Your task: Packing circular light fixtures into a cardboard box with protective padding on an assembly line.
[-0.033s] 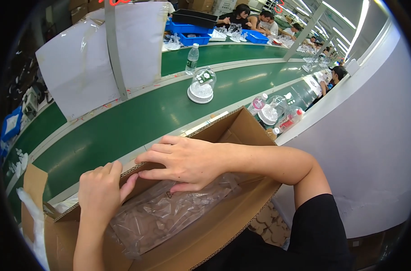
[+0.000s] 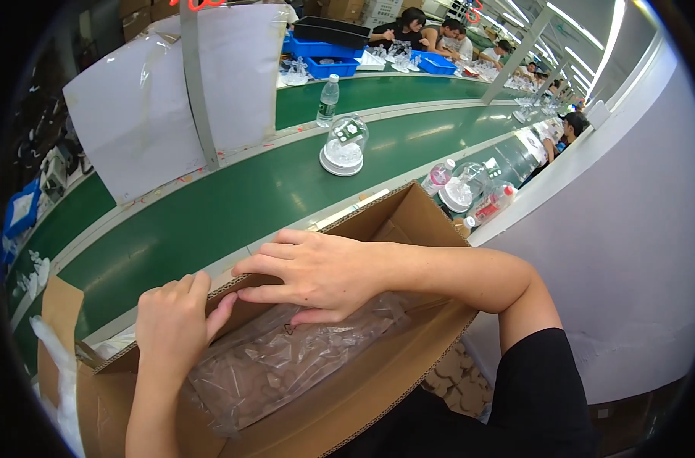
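Note:
An open cardboard box (image 2: 362, 397) stands in front of me, with a clear plastic bag (image 2: 286, 370) lying inside it. My left hand (image 2: 172, 324) is closed over the box's far wall, fingers outside and thumb inside. Beside it, my right hand (image 2: 309, 276) reaches across the box with its fingers apart. Some of its fingers lie over the rim, while the index finger and thumb are on the inner side, the index tip close to my left thumb. What lies under the bag cannot be made out.
Past the box runs a green conveyor belt (image 2: 210, 221) carrying a clear dome on a white base (image 2: 343, 149). A water bottle (image 2: 327, 101) stands behind it. Bottles and another dome (image 2: 462, 189) crowd the box's right end. Blue trays (image 2: 332, 67) and people are farther off.

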Demonstrator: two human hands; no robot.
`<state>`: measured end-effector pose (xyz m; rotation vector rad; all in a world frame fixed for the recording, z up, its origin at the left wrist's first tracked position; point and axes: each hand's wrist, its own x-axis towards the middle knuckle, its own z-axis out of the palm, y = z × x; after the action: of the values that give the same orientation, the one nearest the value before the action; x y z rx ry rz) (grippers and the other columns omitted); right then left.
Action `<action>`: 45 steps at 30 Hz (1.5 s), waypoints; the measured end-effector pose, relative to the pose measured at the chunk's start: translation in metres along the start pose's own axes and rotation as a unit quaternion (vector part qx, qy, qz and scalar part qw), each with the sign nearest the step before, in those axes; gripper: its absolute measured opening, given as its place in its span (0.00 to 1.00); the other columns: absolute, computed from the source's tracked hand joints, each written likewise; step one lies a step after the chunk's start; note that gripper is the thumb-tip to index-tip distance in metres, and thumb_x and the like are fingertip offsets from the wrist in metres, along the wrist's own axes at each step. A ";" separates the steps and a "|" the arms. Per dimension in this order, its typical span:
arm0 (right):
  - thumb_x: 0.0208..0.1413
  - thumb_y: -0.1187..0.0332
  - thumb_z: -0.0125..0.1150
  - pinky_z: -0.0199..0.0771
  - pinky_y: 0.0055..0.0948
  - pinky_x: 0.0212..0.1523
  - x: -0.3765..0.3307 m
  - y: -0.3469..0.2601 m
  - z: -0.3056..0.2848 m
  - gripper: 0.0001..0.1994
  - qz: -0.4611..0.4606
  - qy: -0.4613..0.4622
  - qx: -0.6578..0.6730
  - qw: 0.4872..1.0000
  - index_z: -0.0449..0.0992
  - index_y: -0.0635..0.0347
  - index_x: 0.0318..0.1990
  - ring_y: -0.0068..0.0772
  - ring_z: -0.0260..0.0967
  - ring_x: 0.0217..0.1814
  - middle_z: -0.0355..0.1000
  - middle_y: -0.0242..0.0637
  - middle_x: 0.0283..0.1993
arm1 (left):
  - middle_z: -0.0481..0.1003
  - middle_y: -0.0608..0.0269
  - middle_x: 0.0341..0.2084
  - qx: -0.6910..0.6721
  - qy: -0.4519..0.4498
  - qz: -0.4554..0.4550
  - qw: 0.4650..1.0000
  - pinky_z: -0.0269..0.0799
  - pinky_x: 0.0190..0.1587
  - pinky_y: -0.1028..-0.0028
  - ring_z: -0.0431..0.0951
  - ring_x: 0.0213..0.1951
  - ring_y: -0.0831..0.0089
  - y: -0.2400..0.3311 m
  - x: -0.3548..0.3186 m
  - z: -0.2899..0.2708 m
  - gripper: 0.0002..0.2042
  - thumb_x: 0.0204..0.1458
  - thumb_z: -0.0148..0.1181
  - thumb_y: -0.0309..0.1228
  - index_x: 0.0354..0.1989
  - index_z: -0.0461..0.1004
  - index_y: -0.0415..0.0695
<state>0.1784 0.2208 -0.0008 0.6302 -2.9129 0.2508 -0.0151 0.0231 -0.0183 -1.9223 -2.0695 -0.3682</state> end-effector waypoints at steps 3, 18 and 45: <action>0.49 0.54 0.76 0.65 0.39 0.58 0.002 -0.001 0.000 0.33 -0.013 0.036 -0.021 0.999 0.75 0.56 0.61 0.40 0.66 0.63 0.65 0.43 0.67 | 0.76 0.62 0.21 0.003 -0.019 -0.004 1.000 0.73 0.27 0.64 0.80 0.24 0.62 0.000 -0.001 -0.002 0.19 0.53 0.71 0.46 0.29 0.71 0.44; 0.51 0.54 0.74 0.64 0.42 0.64 0.001 0.000 -0.001 0.36 -0.008 0.000 -0.026 1.000 0.71 0.54 0.68 0.43 0.65 0.65 0.60 0.45 0.72 | 0.77 0.61 0.22 0.003 -0.037 -0.004 0.999 0.73 0.28 0.63 0.81 0.25 0.61 0.001 0.000 -0.009 0.19 0.54 0.70 0.48 0.30 0.73 0.44; 0.53 0.54 0.74 0.65 0.40 0.59 0.002 -0.001 -0.003 0.34 -0.014 0.009 -0.037 0.999 0.73 0.55 0.65 0.40 0.65 0.63 0.63 0.43 0.69 | 0.78 0.61 0.22 -0.003 -0.038 0.000 0.999 0.74 0.26 0.64 0.81 0.24 0.61 -0.001 0.001 -0.008 0.20 0.57 0.68 0.50 0.29 0.74 0.44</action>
<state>0.1770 0.2197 0.0028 0.6533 -2.8781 0.1452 -0.0161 0.0213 -0.0104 -1.9689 -2.1181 -0.3047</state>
